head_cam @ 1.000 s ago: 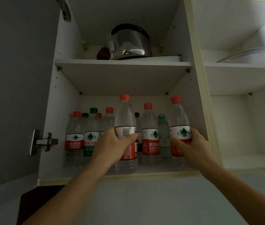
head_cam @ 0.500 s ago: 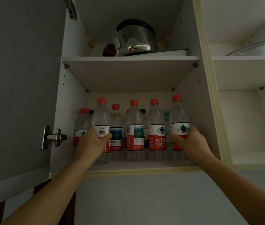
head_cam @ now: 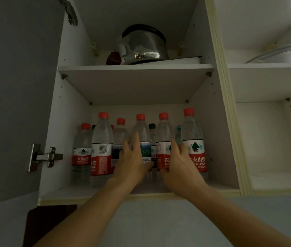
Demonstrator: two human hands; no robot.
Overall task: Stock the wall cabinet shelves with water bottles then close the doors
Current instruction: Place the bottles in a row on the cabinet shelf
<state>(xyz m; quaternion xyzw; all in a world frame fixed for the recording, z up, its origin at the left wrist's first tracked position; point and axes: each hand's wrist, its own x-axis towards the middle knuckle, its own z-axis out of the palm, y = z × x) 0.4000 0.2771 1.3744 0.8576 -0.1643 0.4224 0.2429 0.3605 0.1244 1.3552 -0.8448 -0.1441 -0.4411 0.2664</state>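
Several water bottles with red caps stand upright on the lower shelf (head_cam: 91, 192) of the open wall cabinet. A front-left bottle (head_cam: 102, 148) shows its barcode, and a front-right bottle (head_cam: 193, 145) stands by the cabinet's right wall. My left hand (head_cam: 132, 161) reaches in with straight fingers against the blue-labelled bottle (head_cam: 142, 132) in the middle. My right hand (head_cam: 178, 164) lies with straight fingers between a red-labelled bottle (head_cam: 162, 134) and the front-right bottle. Neither hand grips anything. Smaller green- and blue-capped bottles stand partly hidden behind.
The grey left door (head_cam: 16, 86) stands open, with its hinge (head_cam: 43, 156) at shelf height. A steel kettle (head_cam: 142, 45) sits on the upper shelf (head_cam: 135, 67). The right compartment (head_cam: 273, 139) is open, with a glass lid (head_cam: 280, 52) on its upper shelf.
Both hands have let go of their bottles, which now stand at the shelf front. My left hand moved right to the middle bottles and my right hand shifted left, fingers straightened.
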